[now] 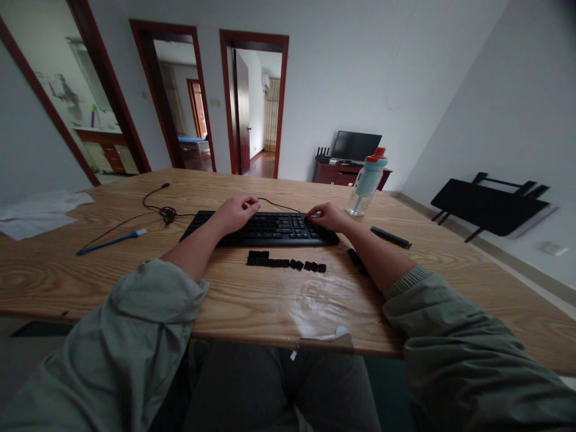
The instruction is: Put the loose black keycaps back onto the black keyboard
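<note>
Over the keyboard (279,229), left hand (236,213) and right hand (329,216) are curled — any grip can't be made out. Loose keys (269,262) (light, stiff, presumably) are best pinched by their edges.

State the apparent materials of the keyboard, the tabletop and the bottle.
Keyboard: likely plastic, by its dull, uniform black surface. Tabletop: wood or wood-look laminate, faintly shiny in places; brown grain streaks show. Bottle: probably clear plastic, smooth and see-through, though glass is possible.
</note>
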Tool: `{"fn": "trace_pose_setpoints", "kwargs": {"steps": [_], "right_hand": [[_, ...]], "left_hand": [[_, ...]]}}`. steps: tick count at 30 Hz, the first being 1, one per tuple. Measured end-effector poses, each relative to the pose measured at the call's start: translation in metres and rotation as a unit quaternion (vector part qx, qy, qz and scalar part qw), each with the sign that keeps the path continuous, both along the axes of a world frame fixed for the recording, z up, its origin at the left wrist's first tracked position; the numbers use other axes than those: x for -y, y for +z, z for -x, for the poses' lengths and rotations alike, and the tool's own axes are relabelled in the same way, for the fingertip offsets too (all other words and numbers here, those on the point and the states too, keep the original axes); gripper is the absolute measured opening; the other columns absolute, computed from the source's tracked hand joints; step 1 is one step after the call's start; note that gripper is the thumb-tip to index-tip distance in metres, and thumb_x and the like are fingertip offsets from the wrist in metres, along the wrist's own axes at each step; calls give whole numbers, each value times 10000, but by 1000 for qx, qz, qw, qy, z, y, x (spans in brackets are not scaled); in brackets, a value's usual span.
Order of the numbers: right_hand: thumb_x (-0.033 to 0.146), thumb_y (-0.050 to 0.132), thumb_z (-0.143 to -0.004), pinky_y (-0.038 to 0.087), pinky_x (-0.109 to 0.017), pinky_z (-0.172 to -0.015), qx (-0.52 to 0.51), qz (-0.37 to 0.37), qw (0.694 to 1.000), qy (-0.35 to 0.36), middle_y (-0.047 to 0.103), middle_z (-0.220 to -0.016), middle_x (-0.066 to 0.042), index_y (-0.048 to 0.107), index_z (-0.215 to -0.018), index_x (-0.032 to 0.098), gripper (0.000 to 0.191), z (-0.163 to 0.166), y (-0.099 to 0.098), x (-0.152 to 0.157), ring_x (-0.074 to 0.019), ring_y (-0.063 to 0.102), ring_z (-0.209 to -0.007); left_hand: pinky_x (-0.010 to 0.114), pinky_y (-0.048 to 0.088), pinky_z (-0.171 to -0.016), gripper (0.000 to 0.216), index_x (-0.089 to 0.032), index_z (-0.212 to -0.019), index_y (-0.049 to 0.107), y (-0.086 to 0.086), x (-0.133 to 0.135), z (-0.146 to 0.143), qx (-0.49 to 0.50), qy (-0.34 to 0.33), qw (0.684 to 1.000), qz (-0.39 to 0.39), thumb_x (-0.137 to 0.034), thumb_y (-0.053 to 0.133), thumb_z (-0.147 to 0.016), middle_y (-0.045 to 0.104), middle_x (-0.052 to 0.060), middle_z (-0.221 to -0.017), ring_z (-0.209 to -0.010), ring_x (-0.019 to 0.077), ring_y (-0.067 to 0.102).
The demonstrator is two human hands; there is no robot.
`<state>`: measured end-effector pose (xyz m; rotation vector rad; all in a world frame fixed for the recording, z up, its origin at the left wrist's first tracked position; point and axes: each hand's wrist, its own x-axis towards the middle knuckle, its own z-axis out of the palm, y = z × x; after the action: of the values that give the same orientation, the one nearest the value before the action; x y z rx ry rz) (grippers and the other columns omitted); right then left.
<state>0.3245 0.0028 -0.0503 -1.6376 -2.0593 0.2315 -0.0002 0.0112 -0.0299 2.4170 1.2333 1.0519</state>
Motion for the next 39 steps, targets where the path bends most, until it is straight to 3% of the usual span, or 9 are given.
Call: {"fn": "trace_pose_setpoints", "kwargs": {"steps": [14, 22, 39], "right_hand": [[244, 644, -845, 479, -237, -635, 69, 22, 997, -23, 764, -861, -46, 790, -1066, 207, 268, 4, 6, 5, -141, 632, -664], [229, 625, -830, 495, -262, -726, 121, 4, 993, 16, 776, -1021, -58, 777, -1124, 219, 331, 4, 4, 5, -192, 689, -821], [251, 542, -934, 491, -347, -828, 153, -6, 987, -39, 754, -1102, -111, 773, -1140, 259, 309, 20, 1, 11, -292, 689, -989]], "left_hand": [[328, 457, -740, 405, -174, -972, 692, 1, 2, -1, -12, 1, 1000, 11, -516, 489, -892, 707, 68, -868, -794, 211, 618], [326, 460, -747, 402, -170, -963, 699, 1, 3, -1, -16, -5, 1000, 4, -507, 492, -893, 712, 71, -891, -789, 207, 616], [315, 452, -718, 444, -159, -980, 712, 1, 6, -5, -34, 18, 999, 14, -533, 498, -873, 701, 67, -830, -728, 203, 596]]}}
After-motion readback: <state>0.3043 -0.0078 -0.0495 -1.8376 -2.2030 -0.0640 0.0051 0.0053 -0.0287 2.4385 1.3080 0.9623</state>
